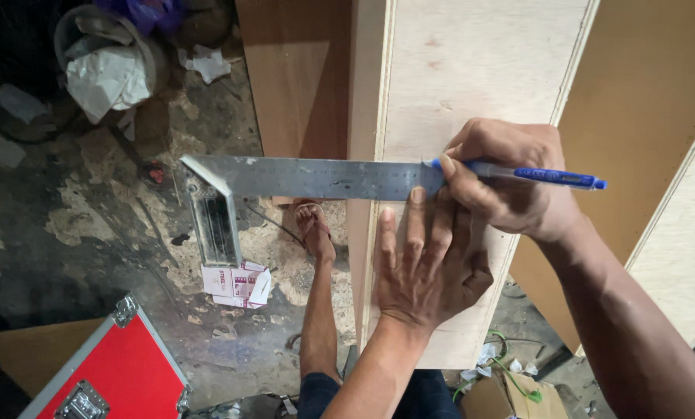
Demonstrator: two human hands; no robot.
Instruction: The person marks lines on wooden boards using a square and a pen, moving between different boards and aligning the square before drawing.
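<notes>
A red case (107, 372) sits at lower left on the stained floor (53, 225). A steel square (285, 182) juts off the left edge of a pale plywood board (471, 70), its blade lying across the board. The left hand (425, 268) lies flat, fingers spread, beside the blade's end. The right hand (506, 178) is clamped on a blue pen (534, 175), tip at the blade's end.
</notes>
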